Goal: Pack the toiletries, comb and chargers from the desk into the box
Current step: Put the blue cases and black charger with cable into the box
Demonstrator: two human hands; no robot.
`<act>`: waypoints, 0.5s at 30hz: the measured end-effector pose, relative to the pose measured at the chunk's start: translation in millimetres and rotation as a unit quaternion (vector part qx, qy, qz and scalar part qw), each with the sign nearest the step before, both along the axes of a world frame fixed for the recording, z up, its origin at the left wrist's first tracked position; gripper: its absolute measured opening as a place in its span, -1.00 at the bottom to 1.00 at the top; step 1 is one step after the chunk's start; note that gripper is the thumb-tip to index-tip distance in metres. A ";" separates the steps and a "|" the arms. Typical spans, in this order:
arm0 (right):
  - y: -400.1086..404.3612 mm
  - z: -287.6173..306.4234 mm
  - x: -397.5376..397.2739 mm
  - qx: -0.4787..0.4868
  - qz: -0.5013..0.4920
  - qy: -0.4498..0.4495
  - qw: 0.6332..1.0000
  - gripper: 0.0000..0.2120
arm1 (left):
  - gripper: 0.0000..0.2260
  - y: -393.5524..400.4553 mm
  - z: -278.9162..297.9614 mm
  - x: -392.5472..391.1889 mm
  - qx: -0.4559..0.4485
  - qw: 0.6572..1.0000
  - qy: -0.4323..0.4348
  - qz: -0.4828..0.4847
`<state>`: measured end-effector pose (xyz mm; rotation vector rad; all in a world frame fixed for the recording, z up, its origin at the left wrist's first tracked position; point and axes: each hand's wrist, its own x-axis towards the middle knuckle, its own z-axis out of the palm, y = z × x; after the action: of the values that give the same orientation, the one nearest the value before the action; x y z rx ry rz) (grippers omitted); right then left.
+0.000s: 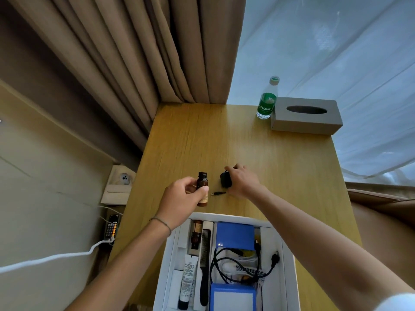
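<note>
Last pickups under way. Left hand (183,194) gripping amber bottle (202,187) upright, just off tabletop (280,167). Right hand (241,181) closing over black charger (225,179), grip probably not complete; its plug tip (219,193) lying between hands. Next: carrying both back toward wrists into box (289,265), beside comb (204,261), minding trailing cable.

Wooden desk (190,142): box (289,265), water bottle (267,104), tissue holder (305,120).

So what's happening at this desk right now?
A person is packing small items into a white box. The left hand holds a small brown bottle, while the right hand grips a black charger on the desk. A comb, tube and cables are already inside.
</note>
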<state>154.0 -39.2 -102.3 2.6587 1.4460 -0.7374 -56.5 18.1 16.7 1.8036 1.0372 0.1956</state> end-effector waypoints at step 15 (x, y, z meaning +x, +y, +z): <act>-12.5 0.8 1.8 0.107 -0.172 0.221 0.954 -0.56 | -0.79 -37.8 4.4 -36.3 0.028 0.990 0.079 -0.112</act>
<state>155.8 -51.7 -101.6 3.1034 1.1932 -1.3509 -92.8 -19.7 21.1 1.9951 0.9362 -0.0565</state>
